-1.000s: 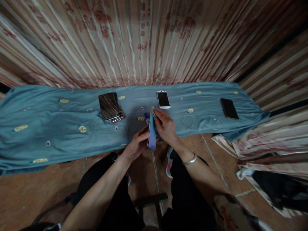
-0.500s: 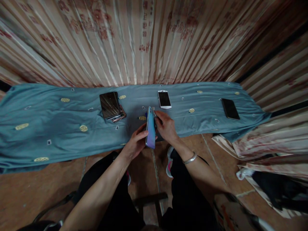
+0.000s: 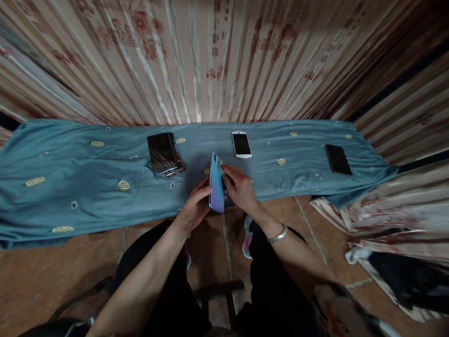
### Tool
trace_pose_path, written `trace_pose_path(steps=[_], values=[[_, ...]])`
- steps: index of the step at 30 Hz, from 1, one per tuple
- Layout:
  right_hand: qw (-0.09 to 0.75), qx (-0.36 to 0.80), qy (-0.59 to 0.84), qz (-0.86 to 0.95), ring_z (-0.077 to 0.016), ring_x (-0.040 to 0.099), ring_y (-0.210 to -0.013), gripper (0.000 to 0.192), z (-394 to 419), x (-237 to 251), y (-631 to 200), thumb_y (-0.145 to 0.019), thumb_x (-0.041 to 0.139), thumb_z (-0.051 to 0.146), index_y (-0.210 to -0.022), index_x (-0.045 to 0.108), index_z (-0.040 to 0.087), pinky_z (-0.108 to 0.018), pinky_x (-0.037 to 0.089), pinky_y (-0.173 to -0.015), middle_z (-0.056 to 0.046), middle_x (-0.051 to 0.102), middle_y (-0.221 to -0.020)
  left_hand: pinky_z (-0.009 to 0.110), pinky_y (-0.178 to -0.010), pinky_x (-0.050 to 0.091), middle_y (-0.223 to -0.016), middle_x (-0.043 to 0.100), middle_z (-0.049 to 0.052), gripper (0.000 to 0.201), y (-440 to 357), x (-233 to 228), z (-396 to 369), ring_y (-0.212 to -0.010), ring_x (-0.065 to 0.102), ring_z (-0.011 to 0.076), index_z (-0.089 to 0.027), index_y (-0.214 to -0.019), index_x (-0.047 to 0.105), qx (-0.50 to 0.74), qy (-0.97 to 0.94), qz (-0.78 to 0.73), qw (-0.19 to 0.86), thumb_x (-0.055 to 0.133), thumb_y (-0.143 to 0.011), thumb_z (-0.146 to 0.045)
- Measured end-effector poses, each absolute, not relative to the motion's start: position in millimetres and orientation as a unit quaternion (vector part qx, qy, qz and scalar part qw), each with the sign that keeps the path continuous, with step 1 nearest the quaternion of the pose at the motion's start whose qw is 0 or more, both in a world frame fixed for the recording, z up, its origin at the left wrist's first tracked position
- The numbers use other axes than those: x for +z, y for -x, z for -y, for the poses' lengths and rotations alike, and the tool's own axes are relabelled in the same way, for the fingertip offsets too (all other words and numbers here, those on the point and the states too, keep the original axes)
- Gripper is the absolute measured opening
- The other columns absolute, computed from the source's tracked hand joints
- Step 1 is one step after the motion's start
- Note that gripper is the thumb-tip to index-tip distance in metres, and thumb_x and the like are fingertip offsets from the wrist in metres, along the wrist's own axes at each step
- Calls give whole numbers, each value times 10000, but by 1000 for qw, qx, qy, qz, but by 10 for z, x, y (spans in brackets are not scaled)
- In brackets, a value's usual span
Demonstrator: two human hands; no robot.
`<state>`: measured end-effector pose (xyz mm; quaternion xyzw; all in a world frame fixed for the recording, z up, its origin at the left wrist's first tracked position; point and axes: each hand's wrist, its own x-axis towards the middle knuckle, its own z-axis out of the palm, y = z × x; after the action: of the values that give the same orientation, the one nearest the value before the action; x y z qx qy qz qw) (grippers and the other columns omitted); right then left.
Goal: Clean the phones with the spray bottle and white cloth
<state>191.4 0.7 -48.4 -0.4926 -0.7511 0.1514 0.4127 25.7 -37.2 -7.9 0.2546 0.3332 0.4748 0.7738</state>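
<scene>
At the centre of the frame, above the near edge of the blue cloth (image 3: 70, 164), the blue phone (image 3: 216, 183) stands on its long edge, held up between both hands. It has no support beneath it but the fingers, so a slip of either hand would probably let it tip over onto the cloth or drop past the cloth's edge to the brown floor (image 3: 52, 276) below; its glossy back looks smooth and likely offers little purchase.

The left hand (image 3: 195, 209) is closed around the lower part of the phone, fingers curled against its back. The right hand (image 3: 239, 186) presses on the other face near the top, fingers bent and close together; a small pale thing seems pinched at the fingertips, too small to make out.

On the cloth, well apart from the hands, lie a stack of dark phones (image 3: 164, 153) to the upper left, a white phone (image 3: 242, 144) just above, and a black phone (image 3: 338, 159) far to the right. A striped curtain (image 3: 224, 61) fills the top of the frame.
</scene>
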Motion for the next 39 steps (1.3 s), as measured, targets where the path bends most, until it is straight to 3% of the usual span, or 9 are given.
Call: trace_pose_path(steps=[9, 18, 25, 29, 39], values=[[416, 159, 458, 769, -252, 668, -1188, 379, 107, -460, -1827, -1010, 437, 229, -1313, 663, 219, -456, 549, -1057, -110, 717, -1289, 349, -922, 558, -1052, 794, 77, 526, -214, -101, 327, -1100, 712, 287, -153, -1170, 721, 496, -262, -342, 754, 845, -680, -295], [410, 169, 441, 780, -222, 669, -1208, 379, 233, -441, -1770, -1003, 448, 201, -1308, 669, 245, -425, 540, -1095, -81, 720, -1293, 281, -834, 548, -1070, 795, 66, 521, -166, -145, 283, -989, 736, 218, -155, -1148, 709, 523, -262, -359, 728, 867, -664, -261], [404, 204, 433, 780, -204, 646, -1277, 355, 357, -381, -1736, -1007, 482, 214, -1305, 672, 243, -400, 512, -1129, -75, 710, -1335, 324, -819, 549, -947, 795, 34, 644, -109, -187, 254, -911, 746, 213, -182, -1276, 620, 543, -244, -376, 710, 850, -677, -233], [409, 229, 421, 776, -200, 683, -1214, 337, 427, -351, -1720, -1005, 490, 205, -1275, 691, 226, -373, 535, -1090, -86, 741, -1267, 347, -798, 544, -902, 796, 30, 752, -84, -175, 236, -891, 753, 229, -186, -1360, 549, 556, -229, -393, 696, 853, -673, -227], [427, 260, 412, 762, -187, 704, -1160, 330, 515, -206, -1695, -1000, 517, 199, -1269, 689, 281, -371, 557, -1046, -47, 756, -1225, 302, -798, 541, -871, 797, 7, 635, -82, -203, 188, -824, 749, 179, -204, -1234, 588, 584, -206, -394, 679, 872, -666, -210]])
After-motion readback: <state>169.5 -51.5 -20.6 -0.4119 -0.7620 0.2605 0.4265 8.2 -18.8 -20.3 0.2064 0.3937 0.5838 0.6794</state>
